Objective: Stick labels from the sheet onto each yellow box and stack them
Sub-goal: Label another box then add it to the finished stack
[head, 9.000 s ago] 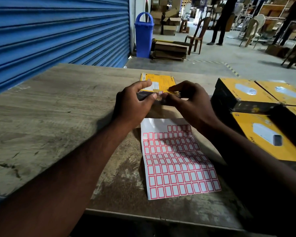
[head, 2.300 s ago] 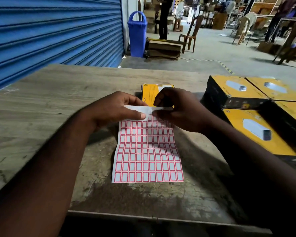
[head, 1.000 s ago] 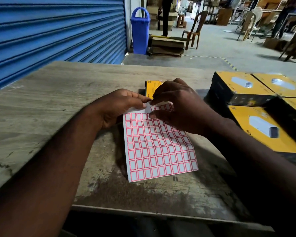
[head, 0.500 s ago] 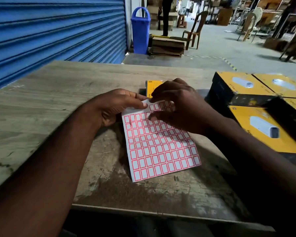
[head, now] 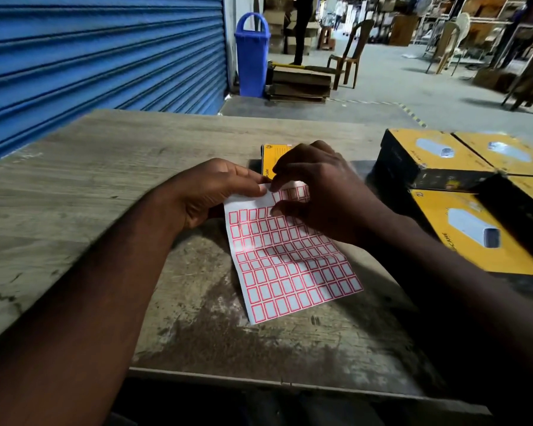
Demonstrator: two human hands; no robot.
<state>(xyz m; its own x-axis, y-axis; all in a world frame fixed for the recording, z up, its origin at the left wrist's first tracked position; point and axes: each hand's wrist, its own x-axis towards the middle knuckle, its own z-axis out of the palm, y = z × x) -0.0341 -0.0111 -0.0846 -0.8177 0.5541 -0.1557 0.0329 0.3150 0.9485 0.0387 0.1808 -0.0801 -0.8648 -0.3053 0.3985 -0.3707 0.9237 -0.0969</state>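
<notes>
Label sheet (head: 290,265) is laid on the table (head: 105,179). Top edge is pinched by left hand (head: 210,192); top row is pinched by curled right hand (head: 323,192). Step judged: peeling. Next, one label is to be lifted cleanly and carried to the yellow box (head: 273,158) just behind.

Red-grid label sheet (head: 290,265) lying skewed, small yellow box (head: 273,158) beyond, larger boxes (head: 462,262) rightward

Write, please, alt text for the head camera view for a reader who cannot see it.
A person's left hand holds the top corner of a label sheet of red-bordered labels on a worn wooden table, while the right hand pinches at its top rows. A yellow box lies just behind the hands; more yellow boxes sit to the right.
</notes>
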